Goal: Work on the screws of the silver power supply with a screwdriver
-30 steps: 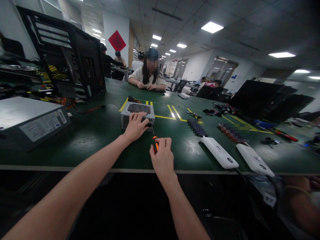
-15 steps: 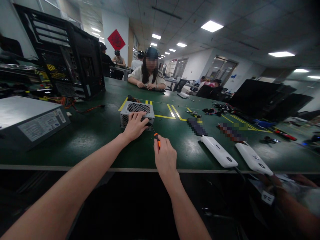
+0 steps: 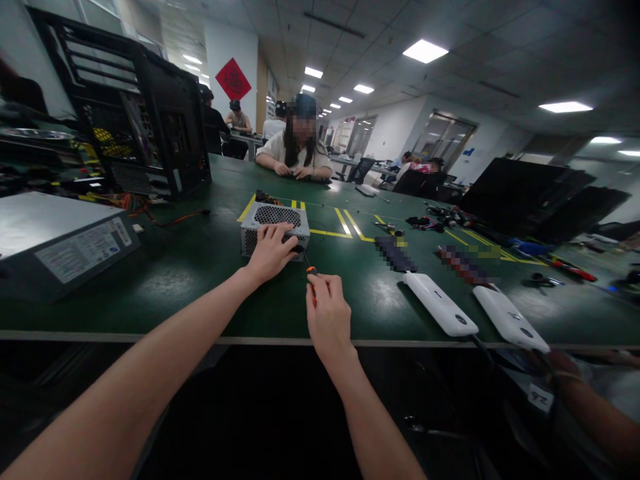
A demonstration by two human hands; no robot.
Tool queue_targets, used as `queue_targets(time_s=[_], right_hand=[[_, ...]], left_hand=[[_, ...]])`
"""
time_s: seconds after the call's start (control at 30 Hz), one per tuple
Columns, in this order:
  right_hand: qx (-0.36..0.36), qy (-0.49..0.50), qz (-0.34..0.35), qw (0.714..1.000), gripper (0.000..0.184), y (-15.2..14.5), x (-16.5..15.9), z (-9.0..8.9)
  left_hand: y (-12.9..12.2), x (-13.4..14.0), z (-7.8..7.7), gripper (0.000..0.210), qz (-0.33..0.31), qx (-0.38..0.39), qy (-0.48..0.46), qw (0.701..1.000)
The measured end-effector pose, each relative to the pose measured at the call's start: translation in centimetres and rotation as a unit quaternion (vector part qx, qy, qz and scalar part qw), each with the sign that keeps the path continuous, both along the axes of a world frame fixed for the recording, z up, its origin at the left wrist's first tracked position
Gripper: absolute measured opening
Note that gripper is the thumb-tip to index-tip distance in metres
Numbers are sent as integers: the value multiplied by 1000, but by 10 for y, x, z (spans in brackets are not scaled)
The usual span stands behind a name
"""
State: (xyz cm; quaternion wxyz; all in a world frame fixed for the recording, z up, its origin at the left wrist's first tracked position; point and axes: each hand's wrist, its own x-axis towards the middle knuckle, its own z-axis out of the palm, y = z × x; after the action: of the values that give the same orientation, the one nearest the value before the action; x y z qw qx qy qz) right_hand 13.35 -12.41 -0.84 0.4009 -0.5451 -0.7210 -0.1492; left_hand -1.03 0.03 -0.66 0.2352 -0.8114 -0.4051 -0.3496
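A silver computer power supply (image 3: 274,215) with a perforated grille sits on the green table. My left hand (image 3: 273,252) grips its near side, fingers over the top edge and covering part of the front face. In my right hand (image 3: 327,307) is a screwdriver (image 3: 311,270) with an orange and black handle, most of it hidden by my closed fingers. Its thin shaft points up and left to the lower right corner of the power supply. Whether the tip touches a screw is too small to tell.
At left stand a black computer case (image 3: 175,133) and a larger grey power supply (image 3: 65,240). Two white power banks (image 3: 440,303) lie at right, near pliers with red handles (image 3: 573,268). A person (image 3: 295,150) sits across the table (image 3: 200,300); another person's arm (image 3: 595,400) shows at lower right.
My right hand has turned and shifted slightly left around the screwdriver handle, covering more of the orange. My left hand and the power supply stay in place.
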Motion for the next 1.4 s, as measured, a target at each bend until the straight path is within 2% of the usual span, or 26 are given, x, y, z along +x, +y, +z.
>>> queue_targets(time_s=[0.13, 0.3, 0.43, 0.57, 0.7, 0.83, 1.07, 1.27, 1.4], right_hand=[[32, 13, -11, 999, 25, 4, 5, 4], [-5, 81, -47, 996, 28, 5, 11, 10], [-43, 76, -1, 996, 19, -1, 6, 6], [-46, 49, 32, 997, 22, -5, -4, 0], [-26, 54, 9, 998, 19, -2, -6, -1], [-27, 72, -18, 997, 24, 1, 1, 0], [-50, 67, 40, 996, 20, -7, -4, -3], [-60, 73, -2, 996, 25, -5, -4, -6], [-80, 72, 12, 994, 24, -7, -4, -4]], left_hand=[[1, -1, 0, 12, -6, 0, 0, 1000], [0, -1, 1, 12, -8, -3, -3, 1000], [-1, 0, 1, 14, 1, -3, 6, 1000], [-2, 0, 1, 14, 0, -5, 1, 1000], [-1, -1, 1, 13, -10, -15, -9, 1000], [0, -1, 1, 13, -4, -9, 1, 1000], [-3, -1, 3, 17, -2, -8, 8, 1000], [-2, -4, 3, 17, -17, -23, 0, 1000], [0, -4, 2, 14, -31, -28, -15, 999]])
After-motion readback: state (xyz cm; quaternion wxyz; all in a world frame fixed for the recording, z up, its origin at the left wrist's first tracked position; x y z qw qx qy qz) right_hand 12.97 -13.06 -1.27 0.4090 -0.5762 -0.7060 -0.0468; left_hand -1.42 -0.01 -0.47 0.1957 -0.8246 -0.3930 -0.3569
